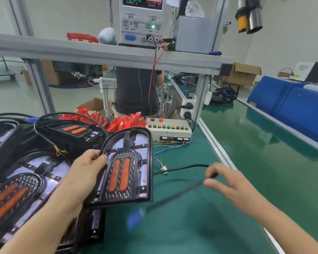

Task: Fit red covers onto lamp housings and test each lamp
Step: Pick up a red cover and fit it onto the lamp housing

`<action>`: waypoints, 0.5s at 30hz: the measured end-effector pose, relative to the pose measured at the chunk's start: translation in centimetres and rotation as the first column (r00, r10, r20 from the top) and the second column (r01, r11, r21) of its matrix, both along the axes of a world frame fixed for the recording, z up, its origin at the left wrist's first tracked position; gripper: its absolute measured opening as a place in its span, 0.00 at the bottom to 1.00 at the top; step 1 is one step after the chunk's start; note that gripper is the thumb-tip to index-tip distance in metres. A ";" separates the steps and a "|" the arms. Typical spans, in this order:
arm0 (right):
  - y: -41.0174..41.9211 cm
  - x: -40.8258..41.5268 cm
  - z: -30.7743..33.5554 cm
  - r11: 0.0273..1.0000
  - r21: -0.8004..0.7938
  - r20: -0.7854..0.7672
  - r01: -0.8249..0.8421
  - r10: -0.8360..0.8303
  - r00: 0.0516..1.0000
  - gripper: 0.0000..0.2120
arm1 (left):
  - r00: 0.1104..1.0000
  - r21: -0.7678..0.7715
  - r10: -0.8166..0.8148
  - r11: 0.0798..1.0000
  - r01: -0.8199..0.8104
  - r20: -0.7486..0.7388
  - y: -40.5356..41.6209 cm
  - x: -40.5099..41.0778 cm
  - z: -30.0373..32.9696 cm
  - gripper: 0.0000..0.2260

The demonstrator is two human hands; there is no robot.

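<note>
A black lamp housing (126,167) with two orange strips is held tilted above the green bench (191,226), its left edge gripped by the left hand (84,173). The right hand (226,182) pinches the housing's black cable (182,168), whose blurred blue plug (134,219) hangs over the bench. More housings (26,184) lie at left; red covers (117,120) are heaped behind, beside a button box (168,130).

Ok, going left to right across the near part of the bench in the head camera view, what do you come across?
Stacked lamp housings → left hand → held lamp housing → blue plug → black cable → right hand.
</note>
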State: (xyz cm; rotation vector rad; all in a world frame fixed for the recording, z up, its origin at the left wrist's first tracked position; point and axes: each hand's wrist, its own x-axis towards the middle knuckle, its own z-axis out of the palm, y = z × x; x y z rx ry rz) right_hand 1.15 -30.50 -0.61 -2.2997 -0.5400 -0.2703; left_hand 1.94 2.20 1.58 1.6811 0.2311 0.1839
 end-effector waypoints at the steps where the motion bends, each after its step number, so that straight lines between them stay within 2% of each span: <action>1: 0.4 1.1 0.1 0.997 -0.018 -0.024 0.073 -0.074 0.997 0.08 | 1.000 0.025 0.008 1.000 -0.009 0.027 -0.1 0.0 -0.2 0.05; 3: 1.9 2.8 -0.1 0.967 -0.142 -0.029 0.212 -0.219 0.975 0.09 | 0.997 0.084 0.015 0.996 -0.022 0.080 -0.6 -0.2 -0.6 0.05; 5: 4.1 3.4 -0.1 0.955 -0.155 -0.055 0.253 -0.264 0.963 0.06 | 0.992 0.147 0.022 0.988 -0.040 0.120 -1.0 -0.2 -1.0 0.06; 7: 6.5 3.2 0.0 0.988 -0.023 -0.228 0.151 -0.152 0.962 0.06 | 0.989 0.206 0.029 0.977 -0.059 0.142 -1.5 -0.2 -1.5 0.06; 10: 10.4 2.2 0.0 0.984 0.176 -0.495 0.016 0.075 0.866 0.19 | 0.984 0.246 0.034 0.966 -0.078 0.177 -1.7 -0.1 -2.0 0.06; 11: 11.2 1.7 -0.2 0.974 0.228 -0.533 -0.004 0.128 0.836 0.20 | 0.981 0.242 0.033 0.967 -0.079 0.189 -1.7 -0.1 -2.1 0.06; 13: 12.2 1.2 -0.9 0.944 0.330 -0.542 0.007 0.184 0.820 0.15 | 0.979 0.207 0.020 0.976 -0.063 0.203 -1.4 0.0 -2.3 0.06; 15: 12.3 0.7 -0.9 0.903 0.426 -0.536 0.053 0.204 0.819 0.12 | 0.985 0.101 -0.043 0.995 0.026 0.169 -0.8 0.0 -2.5 0.07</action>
